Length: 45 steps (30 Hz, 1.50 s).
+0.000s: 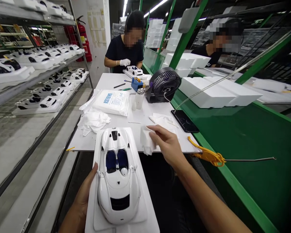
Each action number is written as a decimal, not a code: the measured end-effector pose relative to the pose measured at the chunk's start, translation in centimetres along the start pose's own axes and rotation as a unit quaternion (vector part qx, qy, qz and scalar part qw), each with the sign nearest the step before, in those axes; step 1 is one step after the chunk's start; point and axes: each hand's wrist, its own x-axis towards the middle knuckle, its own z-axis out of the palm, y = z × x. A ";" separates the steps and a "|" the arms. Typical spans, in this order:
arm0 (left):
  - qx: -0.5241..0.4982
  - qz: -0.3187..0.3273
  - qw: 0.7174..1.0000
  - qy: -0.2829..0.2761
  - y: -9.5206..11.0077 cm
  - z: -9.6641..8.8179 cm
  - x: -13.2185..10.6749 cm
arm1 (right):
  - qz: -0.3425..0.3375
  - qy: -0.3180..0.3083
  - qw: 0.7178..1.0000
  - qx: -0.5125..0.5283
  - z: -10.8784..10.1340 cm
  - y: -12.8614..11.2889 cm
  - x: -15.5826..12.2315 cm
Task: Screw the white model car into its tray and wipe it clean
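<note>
A white model car (118, 197) with a dark blue open cockpit lies on a white foam tray (147, 223) close in front of me. My left hand (86, 186) grips the tray's left edge, its thumb on the rim; the other fingers are hidden beneath. To the right of the car, my right hand (166, 142) pinches a crumpled white wiping cloth (146, 140) between thumb and fingers, held above the front edge of the white table (118, 121). The cloth is apart from the car.
On the table are a packet of wipes (111, 102), crumpled cloths (93, 121), a glass bottle (139, 98), a black fan (163, 84) and a phone (185, 121). A yellow air gun (208, 155) hangs at the right. Shelves of model cars (48, 102) line the left; two people work beyond.
</note>
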 end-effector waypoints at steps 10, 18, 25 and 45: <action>-0.051 -0.032 0.986 -0.154 -0.3 -0.4 0.8 | -0.250 -0.229 0.929 -0.150 4.7 -8.6 -7.0; -0.057 -0.001 0.991 -0.123 -0.8 -0.6 1.2 | -0.265 -0.227 0.894 -0.282 3.5 -5.5 -9.5; -0.048 0.024 0.996 -0.076 -1.1 -1.2 1.0 | -0.146 -0.088 0.967 -0.188 -0.1 -4.1 -10.9; 0.001 0.030 0.998 -0.059 -2.6 -1.2 1.4 | -0.242 -0.123 0.903 -0.332 1.4 -4.7 -14.5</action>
